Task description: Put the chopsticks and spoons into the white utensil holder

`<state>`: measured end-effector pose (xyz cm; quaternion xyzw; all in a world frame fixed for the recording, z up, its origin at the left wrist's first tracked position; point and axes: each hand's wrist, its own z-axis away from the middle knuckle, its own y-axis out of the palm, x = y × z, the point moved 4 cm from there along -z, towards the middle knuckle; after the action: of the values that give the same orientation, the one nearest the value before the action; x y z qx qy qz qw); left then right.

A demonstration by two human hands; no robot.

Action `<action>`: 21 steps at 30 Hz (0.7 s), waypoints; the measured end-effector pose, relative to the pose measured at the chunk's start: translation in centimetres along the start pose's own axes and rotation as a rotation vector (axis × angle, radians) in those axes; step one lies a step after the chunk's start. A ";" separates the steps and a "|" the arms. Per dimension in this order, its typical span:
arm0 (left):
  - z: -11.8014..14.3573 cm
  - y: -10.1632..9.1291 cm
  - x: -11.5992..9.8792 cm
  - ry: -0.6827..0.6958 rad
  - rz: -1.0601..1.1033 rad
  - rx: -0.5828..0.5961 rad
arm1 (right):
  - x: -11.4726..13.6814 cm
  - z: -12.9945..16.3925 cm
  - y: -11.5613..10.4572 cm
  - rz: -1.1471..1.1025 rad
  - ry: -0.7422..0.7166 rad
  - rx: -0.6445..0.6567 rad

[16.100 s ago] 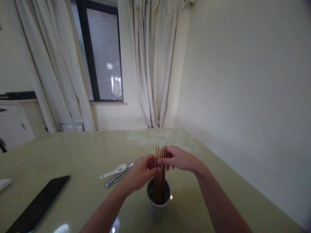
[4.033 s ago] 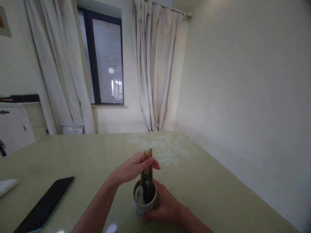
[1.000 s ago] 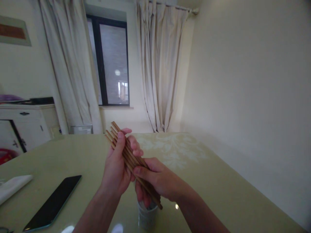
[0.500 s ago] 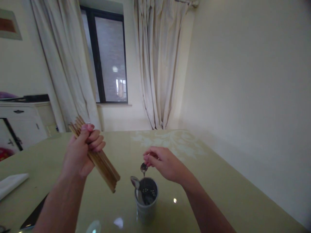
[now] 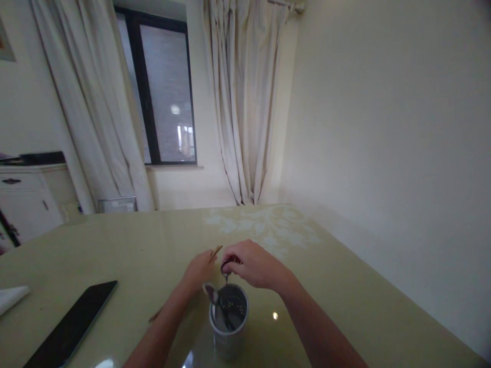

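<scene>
- One black flat phone (image 5: 71, 323) lies lower left on the glossy green table (image 5: 345, 286); a white napkin (image 5: 11, 296) sits at the left edge.
- One grey round utensil cup (image 5: 229, 319), bottom centre, holds two spoons.
- Right hand (image 5: 253, 266) pinches a metal spoon (image 5: 225, 268) over the cup.
- Left hand (image 5: 199, 271) clamps wooden chopsticks (image 5: 215, 251), mostly hidden by the forearm.

At lower centre, our right hand (image 5: 251, 265) pinches a spoon (image 5: 225, 269) above the holder (image 5: 228, 327); our left hand (image 5: 199, 270) grips chopsticks (image 5: 215, 251) low over the table (image 5: 115, 245).
</scene>
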<state>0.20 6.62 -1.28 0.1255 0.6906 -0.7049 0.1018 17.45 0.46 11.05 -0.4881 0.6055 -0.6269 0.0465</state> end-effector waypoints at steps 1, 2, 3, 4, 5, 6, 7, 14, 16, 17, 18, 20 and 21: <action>0.1 0.6 -0.1 0.003 -0.024 -0.004 | 0.0 0.0 -0.2 -0.001 0.002 -0.001; 0.2 1.1 -0.2 0.013 -0.031 -0.015 | 0.1 0.1 -0.4 0.004 0.000 -0.007; 0.3 1.6 -0.4 0.026 -0.033 -0.029 | 0.1 0.2 -0.7 0.015 -0.005 -0.020; 0.4 2.0 -0.5 0.041 -0.042 -0.041 | 0.3 0.3 -1.1 0.027 -0.013 -0.037; 0.4 2.4 -0.6 0.057 -0.051 -0.050 | 0.4 0.5 -1.5 0.036 -0.020 -0.056; 0.5 2.7 -0.8 0.074 -0.058 -0.057 | 0.5 0.7 -2.0 0.038 -0.024 -0.076; 0.4 3.1 -1.0 0.089 -0.063 -0.062 | 0.7 0.9 -2.6 0.035 -0.026 -0.097; 0.2 3.9 -0.9 0.099 -0.062 -0.044 | 1.4 2.9 -6.4 -0.008 -0.015 -0.305; 0.5 3.1 0.0 0.100 -0.058 -0.025 | 1.3 3.5 -7.2 -0.027 -0.008 -0.369; 0.7 2.4 0.7 0.106 -0.049 -0.008 | 1.2 3.7 -7.6 -0.041 -0.002 -0.410; 0.9 1.7 1.3 0.116 -0.038 0.016 | 1.1 3.9 -8.0 -0.061 0.006 -0.455; 1.4 0.4 2.5 0.154 0.023 0.096 | 0.8 4.2 -8.7 -0.120 0.021 -0.552; 1.5 -0.1 2.9 0.177 0.059 0.138 | 0.5 4.3 -9.0 -0.157 0.027 -0.601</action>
<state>-2.61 5.16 -2.06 0.2144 0.6427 -0.7337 0.0524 24.84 -0.55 17.68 -0.5170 0.7247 -0.4279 -0.1563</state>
